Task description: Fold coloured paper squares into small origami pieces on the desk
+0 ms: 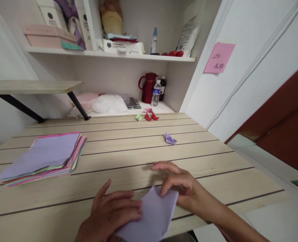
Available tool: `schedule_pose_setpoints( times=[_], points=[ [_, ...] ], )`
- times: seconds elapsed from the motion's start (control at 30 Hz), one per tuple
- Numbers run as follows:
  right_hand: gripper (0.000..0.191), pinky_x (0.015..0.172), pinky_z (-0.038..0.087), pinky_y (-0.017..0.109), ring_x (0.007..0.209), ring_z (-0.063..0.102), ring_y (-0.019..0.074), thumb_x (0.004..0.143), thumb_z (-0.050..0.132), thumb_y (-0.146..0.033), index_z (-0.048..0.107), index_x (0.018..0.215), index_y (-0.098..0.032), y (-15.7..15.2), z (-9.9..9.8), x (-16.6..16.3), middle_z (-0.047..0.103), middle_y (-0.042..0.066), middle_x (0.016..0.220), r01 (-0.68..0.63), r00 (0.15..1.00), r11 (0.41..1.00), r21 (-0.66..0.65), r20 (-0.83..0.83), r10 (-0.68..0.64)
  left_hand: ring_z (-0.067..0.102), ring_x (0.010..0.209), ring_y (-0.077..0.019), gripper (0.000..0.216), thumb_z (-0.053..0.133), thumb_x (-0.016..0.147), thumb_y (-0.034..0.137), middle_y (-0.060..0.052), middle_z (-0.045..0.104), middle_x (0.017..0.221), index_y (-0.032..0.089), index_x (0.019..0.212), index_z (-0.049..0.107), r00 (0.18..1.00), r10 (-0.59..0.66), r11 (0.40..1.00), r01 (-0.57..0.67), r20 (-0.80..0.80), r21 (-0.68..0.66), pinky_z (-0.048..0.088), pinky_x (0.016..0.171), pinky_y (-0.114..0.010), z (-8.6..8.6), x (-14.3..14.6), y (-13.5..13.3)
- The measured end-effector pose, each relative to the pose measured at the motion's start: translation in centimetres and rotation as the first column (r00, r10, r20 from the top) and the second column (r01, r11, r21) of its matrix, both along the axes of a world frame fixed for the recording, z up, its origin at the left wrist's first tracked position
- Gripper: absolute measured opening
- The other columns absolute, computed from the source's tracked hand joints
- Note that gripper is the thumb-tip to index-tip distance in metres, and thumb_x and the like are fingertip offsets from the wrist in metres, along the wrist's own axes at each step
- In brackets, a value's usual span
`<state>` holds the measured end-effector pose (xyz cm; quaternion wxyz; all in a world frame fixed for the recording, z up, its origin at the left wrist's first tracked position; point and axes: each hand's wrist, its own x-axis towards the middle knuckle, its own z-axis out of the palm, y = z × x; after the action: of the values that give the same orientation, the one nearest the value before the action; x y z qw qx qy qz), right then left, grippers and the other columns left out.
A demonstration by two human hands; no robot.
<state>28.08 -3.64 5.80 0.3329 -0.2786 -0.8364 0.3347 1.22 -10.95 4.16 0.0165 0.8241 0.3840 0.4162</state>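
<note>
Lilac sheet (155, 215) lying near, both hands on it

Paper's sitting at the table's (123, 148) near edge, approx. centre, prob. b/c that's the easiest reach. L hand (115, 211) is lying fairly flat over its left part, fingers loosely together, prob. pinning it vs. sliding. R hand (183, 188) is curling at the far right corner: one bent finger's touching the paper, index is extending past the edge; thumb's hiding, so can't tell if it's pinching. Hands are resting apart w/ most of the sheet showing btwn them.

Stack of coloured sheets (48, 153) is lying on the left, lilac on top, prob. within reach w/o crowding the hands. Small lilac folded piece (170, 138) is sitting beyond R hand. Green piece (139, 117), red pieces (154, 116) & pink piece (148, 110) are grouping near the table's far edge, maybe to be out of the hands' way.
</note>
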Motion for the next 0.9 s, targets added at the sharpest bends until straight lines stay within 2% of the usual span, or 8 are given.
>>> schedule_pose_setpoints(
  times=[0.1,0.17,0.27,0.37,0.5,0.67,0.8,0.9],
  points=[
    [0.008,0.101,0.048,0.044,0.12,0.058,0.025,0.092,0.066,-0.027,0.066,0.084,-0.023,0.0,0.0,0.6,0.07,0.007,0.112,0.013,0.991,0.996,0.083,-0.136,-0.002,0.062,0.117,-0.0119,0.031,0.039,0.098,0.026,0.006,0.069,0.124,0.037,0.119,0.059,0.972,0.172,0.985,-0.17,-0.163,0.029,0.035,0.114,-0.034,0.0,-1.7,0.1],
    [0.005,0.104,0.043,0.046,0.114,0.06,0.024,0.092,0.062,-0.022,0.064,0.088,-0.023,-0.6,-0.1,0.9,0.071,0.006,0.109,0.103,0.992,0.955,0.277,-0.102,-0.078,0.06,0.121,-0.02,0.04,0.048,0.093,0.023,-0.002,0.062,0.136,0.034,0.13,0.054,0.874,0.438,0.899,-0.428,-0.209,0.094,0.039,0.111,-0.046,-0.1,-2.2,0.0],
    [0.014,0.112,0.029,0.048,0.111,0.059,0.0232,0.091,0.056,-0.013,0.066,0.09,-0.023,-2.2,-0.4,0.9,0.072,0.003,0.109,0.218,0.959,0.737,0.64,-0.001,-0.283,0.057,0.124,-0.0314,0.059,0.055,0.088,0.021,-0.014,0.046,0.151,0.026,0.145,0.042,0.664,0.736,0.676,-0.713,-0.129,0.187,0.033,0.11,-0.063,0.0,-1.4,-0.8],
    [0.018,0.115,0.021,0.049,0.118,0.056,0.0245,0.092,0.055,-0.014,0.064,0.079,-0.022,-3.7,-0.9,0.2,0.073,0.0,0.113,0.211,0.918,0.636,0.742,0.072,-0.389,0.06,0.12,-0.0283,0.06,0.058,0.084,0.013,-0.011,0.043,0.153,0.029,0.142,0.049,0.706,0.701,0.703,-0.66,-0.101,0.265,0.021,0.117,-0.062,0.0,0.8,-2.0],
    [0.024,0.119,0.013,0.052,0.128,0.052,0.0268,0.092,0.056,-0.018,0.056,0.068,-0.021,-4.8,-1.6,-0.9,0.071,0.0,0.122,0.127,0.911,0.652,0.747,0.173,-0.375,0.067,0.108,-0.0166,0.048,0.053,0.087,0.011,0.004,0.072,0.122,0.038,0.126,0.06,0.822,0.54,0.834,-0.496,-0.179,0.241,0.009,0.122,-0.053,-1.0,3.5,-2.8],
    [0.024,0.119,0.015,0.052,0.118,0.059,0.0238,0.094,0.05,-0.022,0.059,0.072,-0.023,-5.2,-1.3,-0.9,0.076,-0.001,0.101,0.031,0.96,0.733,0.68,0.183,-0.21,0.061,0.12,-0.0235,0.036,0.053,0.092,0.028,-0.001,0.063,0.137,0.037,0.126,0.062,0.816,0.459,0.888,-0.432,-0.352,0.157,-0.003,0.119,-0.06,-3.6,3.5,-2.7],
    [0.009,0.113,0.032,0.043,0.118,0.059,0.0217,0.091,0.063,-0.028,0.067,0.098,-0.028,-3.9,-0.2,0.3,0.073,0.001,0.107,-0.19,0.887,0.914,0.358,0.463,0.003,0.056,0.127,-0.0253,0.041,0.051,0.095,0.037,-0.003,0.058,0.142,0.035,0.136,0.053,0.794,0.397,0.913,-0.393,-0.46,0.109,-0.008,0.117,-0.063,-4.6,2.9,-3.0],
    [0.006,0.102,0.041,0.042,0.117,0.058,0.0236,0.092,0.065,-0.031,0.067,0.098,-0.028,-3.1,0.0,0.6,0.071,0.002,0.111,-0.218,0.902,0.945,0.246,0.42,0.099,0.055,0.128,-0.0251,0.04,0.05,0.096,0.035,-0.001,0.054,0.146,0.035,0.136,0.053,0.784,0.404,0.91,-0.397,-0.471,0.119,-0.009,0.118,-0.062,-4.2,2.9,-3.0]
  ],
)
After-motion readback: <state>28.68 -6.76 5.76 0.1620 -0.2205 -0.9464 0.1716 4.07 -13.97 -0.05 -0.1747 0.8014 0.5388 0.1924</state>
